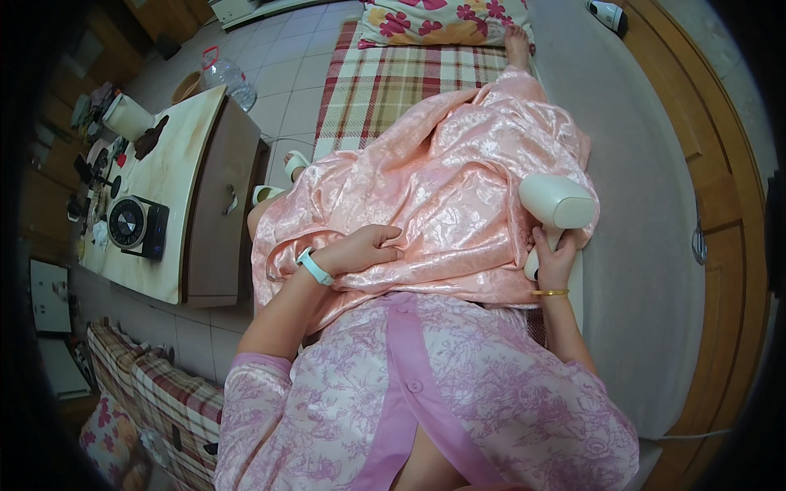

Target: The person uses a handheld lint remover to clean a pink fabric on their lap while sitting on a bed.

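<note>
Pink satiny patterned fabric (442, 184) is spread across my lap and legs. Near its lower edge, my left hand (365, 248), with a pale mint watch band at the wrist, pinches a fold of it. At the right, my right hand (556, 255) grips the handle of a white handheld appliance (557, 199), whose broad rounded head rests over or just above the fabric; whether it touches cannot be told. A gold bangle circles that wrist.
Left stands a marble-topped cabinet (184, 184) with a round-dial device (138, 227) and a white pitcher (126, 116). A large clear bottle (227, 77) is on the tiles. A floral pillow (445, 21) lies on the plaid seat cover (399, 80). Wooden panels (715, 184) run along the right.
</note>
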